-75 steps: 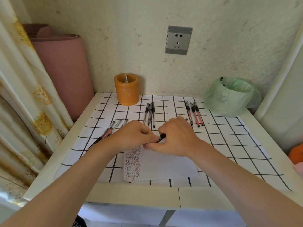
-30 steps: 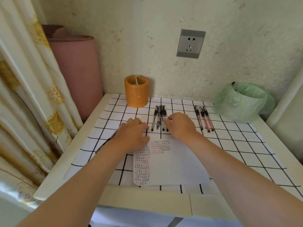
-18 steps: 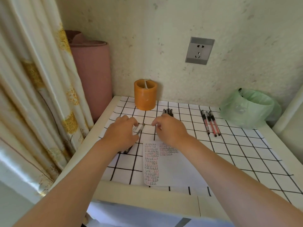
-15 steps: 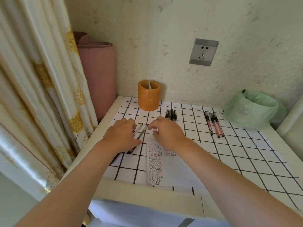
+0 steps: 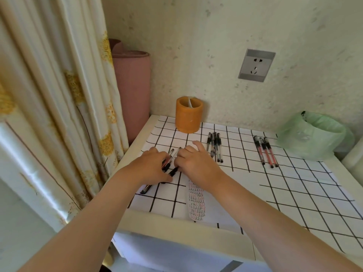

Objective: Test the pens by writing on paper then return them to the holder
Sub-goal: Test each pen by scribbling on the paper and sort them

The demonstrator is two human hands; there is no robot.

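Here left hand (image 5: 151,167) and right hand (image 5: 196,163) grip pens (image 5: 170,156); four black (image 5: 215,146), three red (image 5: 266,152) nearby.

A cream flowered curtain (image 5: 59,95) hangs at the left. Just beside it, a pink roll (image 5: 133,91) stands upright in the corner. 1 grey socket (image 5: 256,65) sits on the wall (image 5: 196,46). A green bag (image 5: 312,134) rests at the grid cloth's (image 5: 294,193) back right.

holder (image 5: 189,114) back-left | 4 pens (image 5: 215,146) centre | 3 pens (image 5: 265,151) right | paper (image 5: 196,203) front
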